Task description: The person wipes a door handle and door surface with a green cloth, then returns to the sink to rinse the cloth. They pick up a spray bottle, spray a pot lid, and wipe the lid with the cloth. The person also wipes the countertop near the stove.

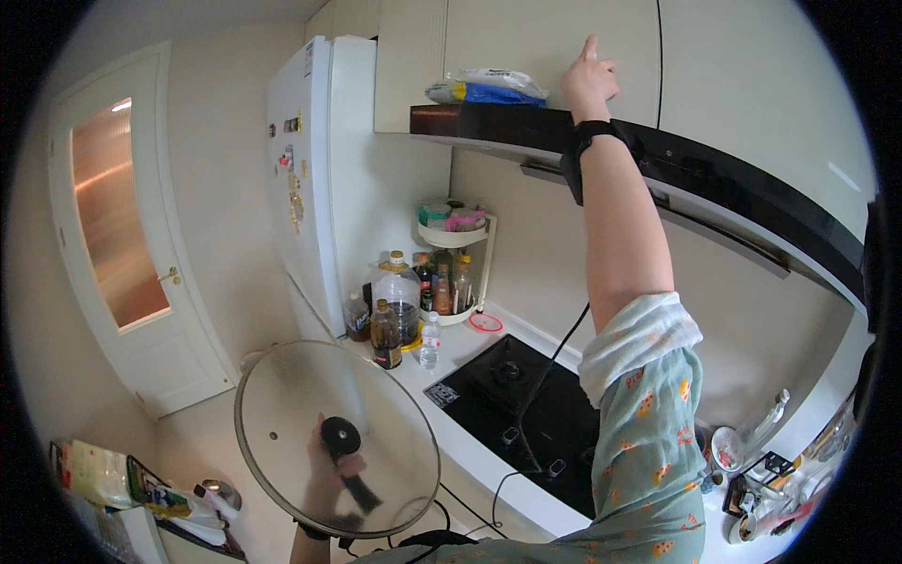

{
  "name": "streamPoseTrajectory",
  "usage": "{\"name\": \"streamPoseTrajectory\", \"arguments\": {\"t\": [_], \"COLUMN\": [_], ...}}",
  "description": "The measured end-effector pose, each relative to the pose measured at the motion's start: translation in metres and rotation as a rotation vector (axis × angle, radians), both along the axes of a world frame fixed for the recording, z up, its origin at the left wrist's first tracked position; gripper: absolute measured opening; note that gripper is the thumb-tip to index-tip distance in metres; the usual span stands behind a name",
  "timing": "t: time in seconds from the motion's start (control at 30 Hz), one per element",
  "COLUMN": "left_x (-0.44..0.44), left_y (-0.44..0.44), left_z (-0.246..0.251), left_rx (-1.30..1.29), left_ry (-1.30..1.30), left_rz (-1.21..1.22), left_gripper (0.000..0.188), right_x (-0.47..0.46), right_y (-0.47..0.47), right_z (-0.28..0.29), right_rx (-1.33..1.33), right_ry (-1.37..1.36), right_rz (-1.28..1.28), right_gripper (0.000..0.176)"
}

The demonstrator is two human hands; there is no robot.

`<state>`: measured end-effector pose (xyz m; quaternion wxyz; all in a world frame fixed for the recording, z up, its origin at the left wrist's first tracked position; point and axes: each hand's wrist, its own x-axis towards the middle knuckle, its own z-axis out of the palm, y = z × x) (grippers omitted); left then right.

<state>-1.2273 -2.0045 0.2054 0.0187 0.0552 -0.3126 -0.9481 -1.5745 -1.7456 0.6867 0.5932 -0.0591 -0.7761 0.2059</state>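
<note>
My left hand (328, 458) holds a large round glass lid (275, 395) upright by its black knob (341, 436). The hand shows through the glass from behind it. My right hand (590, 74) is raised above the range hood (697, 166), in front of a pale wall cabinet door (521, 35). One finger points up and the others are bent; I see nothing held, and contact with the door is uncertain. A black band (599, 130) circles that wrist. Plastic packages (493, 90), one blue, lie on top of the hood, left of the hand.
A black cooktop (507, 381) is set in the white counter (486, 451). Left of it stand a water bottle (429, 342), a big jug (397, 289) and a corner rack (451, 236) of bottles. A white refrigerator (380, 183) rises behind. Utensils (768, 493) crowd the right.
</note>
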Motion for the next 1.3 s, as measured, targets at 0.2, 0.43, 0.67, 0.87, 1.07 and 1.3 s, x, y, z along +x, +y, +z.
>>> {"name": "streamPoseTrajectory", "arguments": {"t": [0.2,0.43,0.67,0.87,1.07,1.3], "left_x": [-0.001,-0.039,-0.09,-0.116,-0.105,-0.081], "left_y": [-0.005,0.018,0.083,0.185,0.304,0.415], "left_z": [0.003,0.002,-0.001,-0.01,-0.034,-0.119], "left_rx": [-0.111,-0.232,0.066,0.05,-0.053,0.066], "left_ry": [0.025,0.031,0.003,0.086,0.009,0.142], "left_rz": [0.084,-0.03,-0.44,-0.781,-0.773,-0.907], "left_gripper": [0.058,0.054,0.059,0.066,0.068,0.076], "right_x": [-0.009,0.142,0.32,0.416,0.477,0.521], "right_y": [0.008,0.072,0.216,0.307,0.452,0.564], "right_z": [-0.004,-0.014,-0.171,-0.34,-0.506,-0.662], "right_rx": [0.159,0.079,-0.12,-0.427,-1.192,-1.148], "right_ry": [0.269,0.767,0.551,0.151,-0.403,-0.509], "right_rz": [0.085,0.616,0.784,0.383,0.302,0.302], "right_gripper": [0.058,0.071,0.066,0.073,0.032,0.033]}}
